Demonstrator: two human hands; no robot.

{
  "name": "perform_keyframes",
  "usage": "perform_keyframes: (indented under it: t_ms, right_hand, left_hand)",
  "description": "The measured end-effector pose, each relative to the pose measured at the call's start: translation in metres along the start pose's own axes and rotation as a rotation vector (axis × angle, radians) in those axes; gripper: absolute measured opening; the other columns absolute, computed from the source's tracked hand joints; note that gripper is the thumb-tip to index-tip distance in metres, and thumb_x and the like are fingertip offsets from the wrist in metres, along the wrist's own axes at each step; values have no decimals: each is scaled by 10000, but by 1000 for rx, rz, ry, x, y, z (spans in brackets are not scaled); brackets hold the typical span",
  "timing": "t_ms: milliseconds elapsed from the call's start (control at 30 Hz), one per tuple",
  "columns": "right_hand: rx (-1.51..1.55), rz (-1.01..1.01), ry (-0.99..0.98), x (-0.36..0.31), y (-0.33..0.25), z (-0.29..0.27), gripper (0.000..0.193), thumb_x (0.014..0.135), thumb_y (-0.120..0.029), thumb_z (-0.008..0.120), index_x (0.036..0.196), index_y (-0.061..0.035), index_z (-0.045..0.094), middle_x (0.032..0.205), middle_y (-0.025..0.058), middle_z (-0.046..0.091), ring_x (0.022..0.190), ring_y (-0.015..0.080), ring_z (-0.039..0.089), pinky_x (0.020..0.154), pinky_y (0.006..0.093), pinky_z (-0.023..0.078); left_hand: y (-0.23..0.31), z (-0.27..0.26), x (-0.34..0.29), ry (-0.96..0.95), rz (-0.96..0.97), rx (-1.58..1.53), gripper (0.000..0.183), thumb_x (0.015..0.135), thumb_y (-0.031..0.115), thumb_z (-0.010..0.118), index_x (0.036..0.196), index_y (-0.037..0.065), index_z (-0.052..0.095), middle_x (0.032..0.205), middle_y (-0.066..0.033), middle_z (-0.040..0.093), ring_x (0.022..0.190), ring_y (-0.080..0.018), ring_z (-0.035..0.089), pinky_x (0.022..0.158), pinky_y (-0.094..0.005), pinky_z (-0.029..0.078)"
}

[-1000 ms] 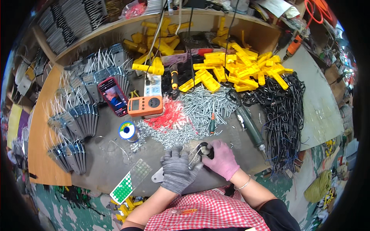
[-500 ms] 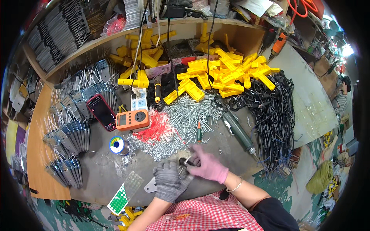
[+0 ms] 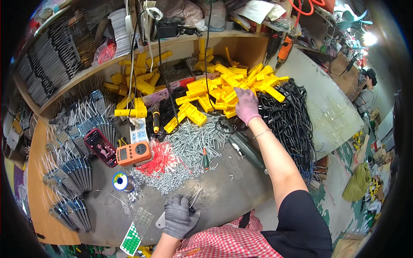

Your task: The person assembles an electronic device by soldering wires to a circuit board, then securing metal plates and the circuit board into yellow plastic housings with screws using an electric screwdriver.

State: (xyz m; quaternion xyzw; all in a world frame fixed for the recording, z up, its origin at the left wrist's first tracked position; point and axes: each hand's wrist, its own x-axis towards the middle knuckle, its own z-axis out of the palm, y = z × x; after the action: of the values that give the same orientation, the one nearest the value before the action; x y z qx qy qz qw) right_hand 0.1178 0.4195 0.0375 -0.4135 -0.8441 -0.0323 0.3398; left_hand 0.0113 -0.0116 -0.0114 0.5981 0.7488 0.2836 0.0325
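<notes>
My left hand (image 3: pixel 180 218), in a grey knit glove, is curled round a flat metal plate (image 3: pixel 160 221) low over the front of the bench. The plate's rounded end sticks out on the left, and thin white wires (image 3: pixel 196 195) rise beyond the fingers; the palm side is hidden. Far across the bench, my right hand (image 3: pixel 248 106) in a pink glove reaches onto a heap of yellow plastic housings (image 3: pixel 234 79). Its fingers are extended and apart, with the tips against the housings.
Loose screws (image 3: pixel 198 137), red-and-white wire pieces (image 3: pixel 157 161) and a small screwdriver (image 3: pixel 205 159) lie mid-bench. Left are an orange socket meter (image 3: pixel 134 153), a phone (image 3: pixel 101 147), a solder spool (image 3: pixel 123 182) and wired metal plates (image 3: pixel 71 176). Black cables (image 3: pixel 292 129) and a green power screwdriver (image 3: pixel 247 150) lie right.
My right hand has left my left hand and moved far forward to the yellow housings. My left hand keeps the plate. The view has shifted, and the phone screen is now lit.
</notes>
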Motion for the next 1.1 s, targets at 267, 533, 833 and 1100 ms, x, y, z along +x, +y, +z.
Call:
perform_keyframes:
  t_ms: [267, 533, 833, 1100]
  right_hand:
    - [51, -2, -344, 13, -6, -2, 420, 878, -185, 571, 1286, -132, 655, 1260, 157, 673, 1227, 429, 574, 1072, 464, 455]
    - [-141, 26, -218, 71, -36, -28, 354, 906, -319, 649, 1162, -85, 720, 1152, 153, 719, 1058, 369, 672, 963, 504, 502]
    - [350, -22, -327, 47, -61, 55, 404, 870, -310, 679, 1216, -103, 697, 1110, 245, 705, 1088, 399, 657, 969, 462, 514]
    - [359, 126, -204, 57, -47, 28, 372, 935, -354, 609, 1243, -159, 683, 1083, 260, 696, 1023, 397, 670, 903, 501, 524]
  left_hand:
    - [-12, -10, -5, -32, 65, -71, 584, 657, 259, 851, 1154, 40, 634, 1113, -179, 657, 997, -387, 626, 876, -494, 495]
    - [-18, 0, -6, -70, 67, -84, 526, 704, 272, 804, 1140, 25, 641, 1117, -173, 658, 1008, -367, 626, 882, -501, 481]
    - [-14, -6, -3, -64, 68, -49, 545, 701, 276, 806, 1161, 39, 632, 1140, -164, 650, 1023, -351, 624, 903, -508, 467]
    - [-14, -7, -4, -36, 82, -18, 531, 700, 280, 813, 1153, 75, 629, 1118, -144, 662, 993, -344, 637, 855, -489, 493]
